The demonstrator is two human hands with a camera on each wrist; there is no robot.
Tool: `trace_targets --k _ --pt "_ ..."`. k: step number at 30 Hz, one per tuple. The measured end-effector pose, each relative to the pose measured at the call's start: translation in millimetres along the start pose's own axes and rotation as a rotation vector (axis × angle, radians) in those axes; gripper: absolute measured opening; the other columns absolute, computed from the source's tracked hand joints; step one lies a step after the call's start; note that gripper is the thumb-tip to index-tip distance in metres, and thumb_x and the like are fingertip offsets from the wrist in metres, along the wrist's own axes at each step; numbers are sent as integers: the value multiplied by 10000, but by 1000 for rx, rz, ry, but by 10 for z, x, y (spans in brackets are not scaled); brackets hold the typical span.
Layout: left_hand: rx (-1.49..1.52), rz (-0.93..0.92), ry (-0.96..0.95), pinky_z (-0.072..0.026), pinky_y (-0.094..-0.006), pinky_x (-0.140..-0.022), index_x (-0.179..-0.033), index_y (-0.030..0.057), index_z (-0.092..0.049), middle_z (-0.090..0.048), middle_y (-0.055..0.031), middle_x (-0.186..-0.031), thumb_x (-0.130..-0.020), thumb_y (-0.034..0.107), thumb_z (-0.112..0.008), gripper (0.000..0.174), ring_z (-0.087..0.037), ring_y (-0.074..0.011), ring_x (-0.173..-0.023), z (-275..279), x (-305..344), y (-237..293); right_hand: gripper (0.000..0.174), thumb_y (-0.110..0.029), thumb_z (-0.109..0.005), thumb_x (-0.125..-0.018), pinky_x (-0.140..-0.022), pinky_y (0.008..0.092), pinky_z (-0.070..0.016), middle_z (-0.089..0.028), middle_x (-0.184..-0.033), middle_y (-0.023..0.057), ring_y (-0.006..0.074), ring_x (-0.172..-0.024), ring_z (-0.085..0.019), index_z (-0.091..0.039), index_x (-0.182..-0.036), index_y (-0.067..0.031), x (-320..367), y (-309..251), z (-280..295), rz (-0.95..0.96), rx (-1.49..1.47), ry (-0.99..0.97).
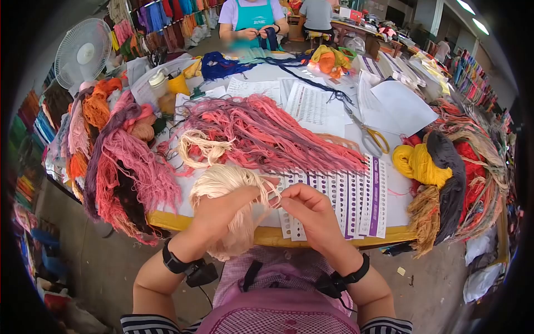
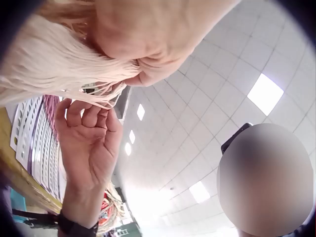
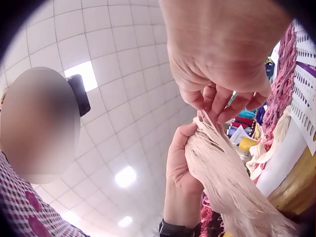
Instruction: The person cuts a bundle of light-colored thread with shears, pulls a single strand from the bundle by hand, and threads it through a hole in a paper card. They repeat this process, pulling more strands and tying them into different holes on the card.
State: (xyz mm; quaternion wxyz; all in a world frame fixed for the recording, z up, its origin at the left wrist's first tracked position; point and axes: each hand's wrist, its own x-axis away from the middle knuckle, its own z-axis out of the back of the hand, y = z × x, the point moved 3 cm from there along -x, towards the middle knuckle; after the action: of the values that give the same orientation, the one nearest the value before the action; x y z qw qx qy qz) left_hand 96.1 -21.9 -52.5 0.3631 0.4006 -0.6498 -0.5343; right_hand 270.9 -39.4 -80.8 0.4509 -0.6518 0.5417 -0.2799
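Note:
A cream thread skein (image 1: 231, 186) hangs over the front edge of the table, gripped by my left hand (image 1: 222, 214) near its upper end. My right hand (image 1: 311, 214) pinches a few strands drawn out from that end, between thumb and forefinger. In the right wrist view the skein (image 3: 222, 168) fans downward from the left hand (image 3: 180, 168), with the right hand's fingertips (image 3: 210, 98) at its top. The left wrist view shows the strands (image 2: 106, 91) stretched between both hands. A smaller cream bundle (image 1: 203, 149) lies just beyond, beside pink and purple thread (image 1: 267, 131).
Punched cards (image 1: 334, 200) lie under the right hand. Yellow-handled scissors (image 1: 374, 139) rest farther back on printed sheets (image 1: 314, 106). Thread piles hang at the left (image 1: 130, 167) and right (image 1: 445, 167) table ends. A fan (image 1: 83, 53) stands back left. Another person (image 1: 253, 22) sits across the table.

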Motion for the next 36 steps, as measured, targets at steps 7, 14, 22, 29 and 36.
trace_targets --k 7,14,22,29,36 --pt "209 161 34 -407 -268 -974 -1226 -23 -583 -603 -68 -1211 -942 238 -559 386 -541 -118 -1119 -44 -49 -93 93 -71 -586 -913 -813 249 -449 -653 -908 42 99 -838 -595 -626 -976 -15 -29 18 20 -28 -2 -35" --pt "-186 12 58 -409 -261 -969 -1250 32 -577 -583 -56 -1243 -963 190 -520 332 -532 -118 -1132 -65 -19 -1 132 -100 -612 -910 -796 232 -449 -653 -933 34 86 -862 -588 -638 -992 0 -73 56 30 -85 88 6" --pt "77 8 13 -418 -290 -974 -1234 17 -590 -576 -80 -1269 -957 201 -501 344 -557 -167 -1129 9 -21 -87 137 -103 -625 -891 -804 240 -426 -650 -933 7 62 -885 -563 -639 -985 -4 -129 151 89 -148 -231 -3" --pt "380 248 7 -426 -278 -975 -1242 -10 -578 -567 -98 -1277 -954 230 -518 380 -558 -165 -1124 20 -18 -169 130 -98 -658 -867 -794 240 -420 -638 -916 4 67 -852 -546 -660 -972 -20 -91 118 -67 -199 -78 -4" --pt "-235 114 1 -458 -252 -917 -1242 -15 -574 -613 -79 -1201 -937 171 -576 357 -584 -138 -1066 191 101 -237 118 -89 -680 -857 -815 243 -432 -656 -919 11 68 -864 -560 -674 -950 -18 -63 160 55 -191 -37 1"
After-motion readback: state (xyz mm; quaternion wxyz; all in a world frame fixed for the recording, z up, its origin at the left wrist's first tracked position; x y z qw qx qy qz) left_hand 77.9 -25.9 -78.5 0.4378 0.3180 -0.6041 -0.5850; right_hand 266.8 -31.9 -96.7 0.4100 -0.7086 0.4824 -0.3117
